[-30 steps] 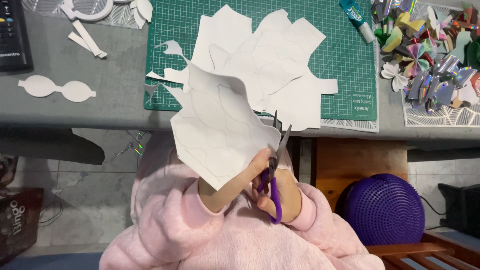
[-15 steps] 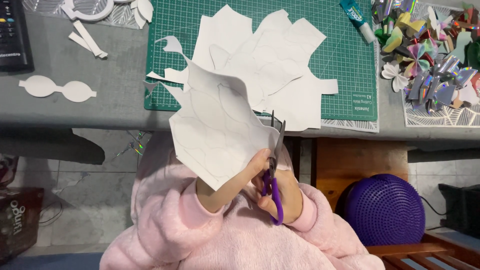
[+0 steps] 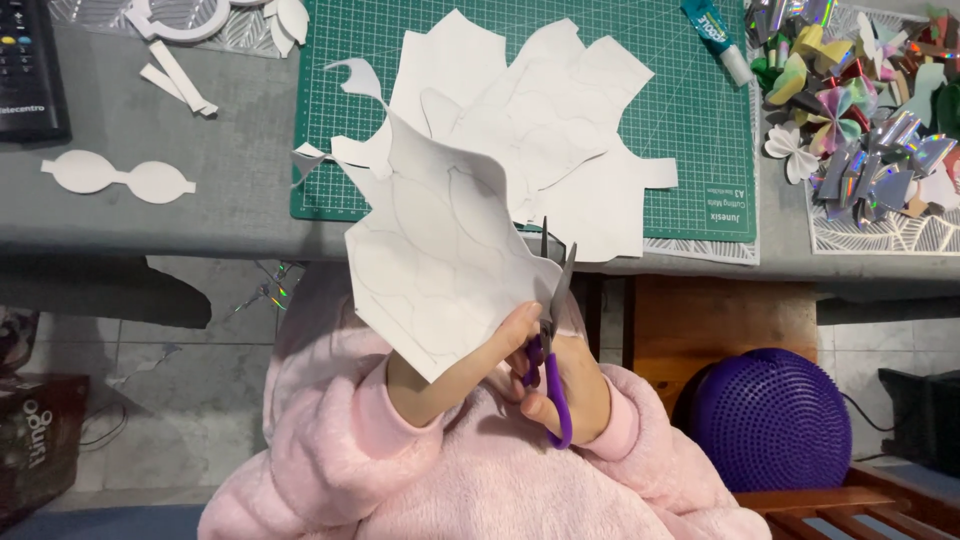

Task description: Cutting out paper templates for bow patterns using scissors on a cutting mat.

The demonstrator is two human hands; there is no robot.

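Now scissors (image 3: 553,300) wider open than before.

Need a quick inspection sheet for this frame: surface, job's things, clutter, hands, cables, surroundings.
Surface: grey table with a green cutting mat.
Job's things: white paper sheet with pencilled curves; purple-handled scissors, blades open at its right edge.
Clutter: white paper offcuts on the mat, paper cut-out, glue tube, shiny paper bows, remote.
Hands: left hand pinches the sheet; right hand holds the scissors.
Cables: thin black cable on the floor.
Surroundings: purple studded ball, tiled floor.
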